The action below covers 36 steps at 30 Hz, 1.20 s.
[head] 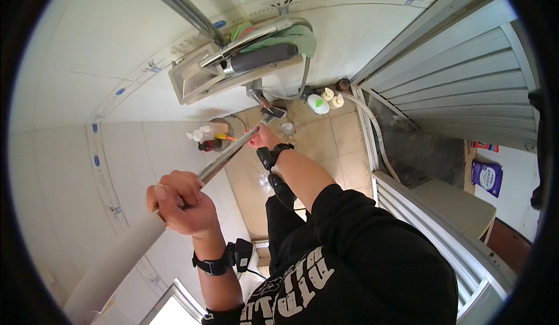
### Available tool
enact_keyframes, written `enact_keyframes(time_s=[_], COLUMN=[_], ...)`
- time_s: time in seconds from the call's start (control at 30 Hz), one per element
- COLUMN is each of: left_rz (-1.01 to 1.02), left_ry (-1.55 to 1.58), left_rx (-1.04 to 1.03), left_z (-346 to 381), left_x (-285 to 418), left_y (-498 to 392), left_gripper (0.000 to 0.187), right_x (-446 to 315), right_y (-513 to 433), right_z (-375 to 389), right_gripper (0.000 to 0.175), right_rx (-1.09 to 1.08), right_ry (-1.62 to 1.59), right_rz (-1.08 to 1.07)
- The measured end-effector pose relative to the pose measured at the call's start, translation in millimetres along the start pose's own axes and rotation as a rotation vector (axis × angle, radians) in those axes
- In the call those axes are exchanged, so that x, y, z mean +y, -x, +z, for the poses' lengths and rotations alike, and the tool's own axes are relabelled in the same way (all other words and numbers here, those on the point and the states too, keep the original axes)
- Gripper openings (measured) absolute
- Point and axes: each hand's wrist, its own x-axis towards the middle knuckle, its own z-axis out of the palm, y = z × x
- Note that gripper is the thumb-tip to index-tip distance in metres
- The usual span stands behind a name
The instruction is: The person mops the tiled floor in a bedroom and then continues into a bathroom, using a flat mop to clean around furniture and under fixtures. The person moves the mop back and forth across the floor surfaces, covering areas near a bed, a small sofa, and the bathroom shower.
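A shiny metal pole (pixel 227 154) runs slantwise from the lower left towards the tiled floor. My left hand (pixel 183 200) is closed around its upper end, near a thick pale pipe. Farther down the pole, my right hand (pixel 262 137) grips it with the fingers partly hidden behind the wrist and pole. At the pole's lower end is a dark brush-like head (pixel 274 111), below the shower mixer tap (pixel 255 91); whether it touches the floor I cannot tell. Both wrists wear black straps with small boxes.
A wall shelf (pixel 196 74) carries a hand shower and green cloth (pixel 301 39). Pump bottles (pixel 336 101) and a white tub (pixel 318 104) stand by the wall; more bottles (pixel 207 132) stand left. A floor drain (pixel 288 127), pale hose (pixel 371 119) and louvred door (pixel 458 76) are around me.
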Motion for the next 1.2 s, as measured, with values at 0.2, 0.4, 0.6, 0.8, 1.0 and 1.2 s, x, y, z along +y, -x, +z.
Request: enact_keyframes(time_s=[0.2,0.4,0.6,0.8,1.0,1.2], left_rz=[0.004,-0.01,-0.016,-0.026,-0.009,-0.146], left_ry=[-0.042,0.133,0.232,0.297,0.283,0.234], left_rx=[-0.018,-0.191,-0.319,-0.407,-0.413,-0.39], left_z=[-13,-48,-80,-92,-74,-53], left_x=[-11,-22,-42,-53,-49,-36], left_y=[-13,-42,-77,-84,-93,-96], left_gripper=[0.041,0.031,0.021,0.017,0.023,0.029], right_x=[11,48,78,114,121,113], right_y=[5,47,64,144,205,213], right_z=[42,75,112,182,239,251], right_gripper=[0.027,0.023,0.022,0.025,0.032,0.036], right_rx=[0.122,0.076,-0.271,-0.129,-0.242,-0.131], right_ry=[-0.497,-0.275,0.284,0.076,0.166,-0.019], right_rz=[-0.069,-0.103,-0.421,-0.246,-0.128,-0.217])
